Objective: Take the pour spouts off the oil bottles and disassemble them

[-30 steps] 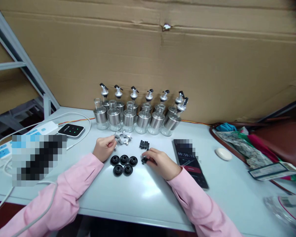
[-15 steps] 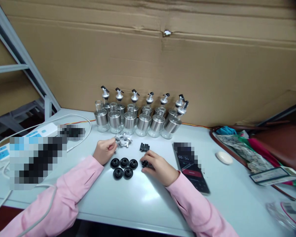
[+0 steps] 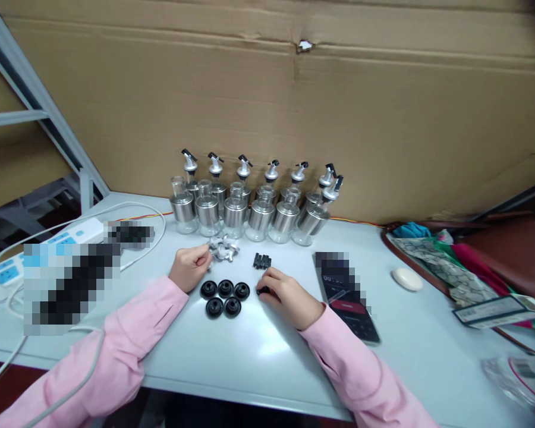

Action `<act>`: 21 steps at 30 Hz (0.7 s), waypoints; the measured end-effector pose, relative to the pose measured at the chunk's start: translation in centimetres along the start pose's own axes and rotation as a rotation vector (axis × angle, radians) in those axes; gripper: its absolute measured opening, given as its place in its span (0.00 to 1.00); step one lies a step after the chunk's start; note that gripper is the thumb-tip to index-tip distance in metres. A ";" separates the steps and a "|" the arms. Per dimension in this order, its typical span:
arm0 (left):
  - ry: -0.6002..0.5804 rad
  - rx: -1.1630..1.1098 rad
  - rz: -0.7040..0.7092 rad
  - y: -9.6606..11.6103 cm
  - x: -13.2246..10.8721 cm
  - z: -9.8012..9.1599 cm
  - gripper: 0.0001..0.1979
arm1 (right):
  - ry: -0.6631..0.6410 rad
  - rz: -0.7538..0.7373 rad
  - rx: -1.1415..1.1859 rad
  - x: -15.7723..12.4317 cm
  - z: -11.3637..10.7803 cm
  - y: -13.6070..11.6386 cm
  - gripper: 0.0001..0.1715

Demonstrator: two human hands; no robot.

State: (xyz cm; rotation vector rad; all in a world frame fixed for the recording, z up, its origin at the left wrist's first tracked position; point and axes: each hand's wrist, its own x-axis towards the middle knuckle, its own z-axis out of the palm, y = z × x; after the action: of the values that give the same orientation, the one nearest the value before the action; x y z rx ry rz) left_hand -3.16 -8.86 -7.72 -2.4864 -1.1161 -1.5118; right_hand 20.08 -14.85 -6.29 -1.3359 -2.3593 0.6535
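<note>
Parts [image 3: 263,290], small and black, lie partly hidden under the curled right hand [image 3: 289,297]; whether it grips one, I cannot tell. The left hand [image 3: 189,268] is closed beside silver pieces [image 3: 225,249]. A light fingertip pinch seems best, without pushing the black discs [image 3: 225,289] nearby.

Small black pieces [image 3: 263,290] (mostly hidden from view) sit near the middle of the worktop [image 3: 232,356], well in from its front edge; shiny, curved silver pieces [image 3: 225,254] lie loosely heaped nearer the back edge.

Pale table [image 3: 182,359] with bottles [image 3: 235,212], black discs [image 3: 225,288]
</note>
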 end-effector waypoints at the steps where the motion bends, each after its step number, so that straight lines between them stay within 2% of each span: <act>1: -0.002 -0.001 0.001 0.0 0.0 0.0 0.18 | 0.003 -0.001 0.000 0.0 -0.1 0.0 0.09; 15: -0.011 -0.003 0.006 0.2 0.2 -0.1 0.19 | -0.017 0.021 0.006 -0.1 0.0 -0.5 0.09; 21: -0.009 -0.009 0.001 0.1 0.1 0.0 0.18 | -0.003 -0.023 -0.001 0.1 0.1 -0.4 0.07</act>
State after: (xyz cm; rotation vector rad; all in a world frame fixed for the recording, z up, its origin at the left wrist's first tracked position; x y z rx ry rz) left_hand -3.08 -8.91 -7.59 -2.5018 -1.1114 -1.5099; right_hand 19.73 -14.94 -6.16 -1.3069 -2.3745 0.6476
